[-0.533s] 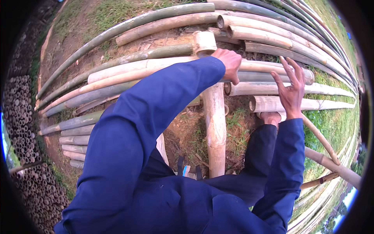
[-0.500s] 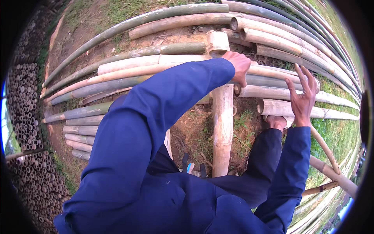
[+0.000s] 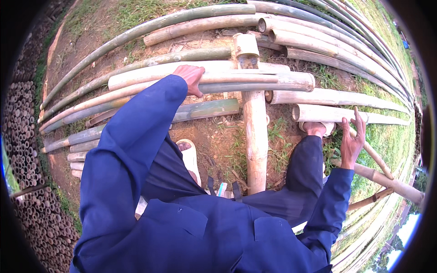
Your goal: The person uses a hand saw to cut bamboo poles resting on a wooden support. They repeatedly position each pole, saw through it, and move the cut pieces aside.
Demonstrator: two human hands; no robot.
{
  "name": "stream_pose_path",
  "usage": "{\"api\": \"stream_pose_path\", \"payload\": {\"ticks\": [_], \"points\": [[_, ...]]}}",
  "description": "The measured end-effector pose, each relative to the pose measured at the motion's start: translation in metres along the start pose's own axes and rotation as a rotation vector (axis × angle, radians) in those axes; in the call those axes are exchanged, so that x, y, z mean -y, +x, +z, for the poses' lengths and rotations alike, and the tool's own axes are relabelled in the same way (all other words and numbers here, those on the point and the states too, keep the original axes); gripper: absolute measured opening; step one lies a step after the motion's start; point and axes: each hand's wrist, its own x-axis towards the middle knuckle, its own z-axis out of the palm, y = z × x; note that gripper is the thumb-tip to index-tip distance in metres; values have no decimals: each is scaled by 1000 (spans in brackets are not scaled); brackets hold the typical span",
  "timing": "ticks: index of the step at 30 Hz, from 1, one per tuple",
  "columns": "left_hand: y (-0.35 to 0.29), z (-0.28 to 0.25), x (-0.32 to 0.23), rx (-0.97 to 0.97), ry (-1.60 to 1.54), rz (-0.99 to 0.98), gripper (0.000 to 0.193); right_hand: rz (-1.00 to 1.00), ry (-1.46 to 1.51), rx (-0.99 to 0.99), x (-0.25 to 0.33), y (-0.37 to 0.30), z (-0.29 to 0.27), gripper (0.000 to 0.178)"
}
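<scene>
My left hand (image 3: pixel 190 78) is wrapped over a greyish bamboo pole (image 3: pixel 296 82) and a thinner pale bamboo strip (image 3: pixel 246 78) lying along it. Both cross a thick bamboo post (image 3: pixel 256 141) that runs up from between my legs. The post's notched upper end (image 3: pixel 246 44) shows beyond them. Behind the strip lies a wider pale bamboo length (image 3: pixel 150 73). My right hand (image 3: pixel 353 143) is raised at the right, fingers apart and nothing in it. It is nearest to a cut bamboo pole (image 3: pixel 327 113) by my right foot.
More bamboo poles (image 3: pixel 314 43) lie side by side on the far ground and the right. A greenish pole (image 3: pixel 207 110) lies nearer, left of the post. Stacked bamboo ends (image 3: pixel 27 123) fill the far left. A propped bamboo frame (image 3: pixel 387 177) stands at the right.
The greyish pole and pale strip have slid left across the post. My left hand has moved left with them. My right hand has dropped back from near their right end.
</scene>
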Motion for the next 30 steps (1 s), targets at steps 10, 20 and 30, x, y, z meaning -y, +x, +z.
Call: {"api": "stream_pose_path", "payload": {"ticks": [10,20,30], "points": [[18,-7,-14,56,-27,-2,83,763,63,-289,-157,-327,-77,43],[21,17,-5,-359,10,227,59,869,195,197,-154,-422,88,41],[8,31,-6,-375,-3,160,56,662,162,265,-171,-321,123,39]]}}
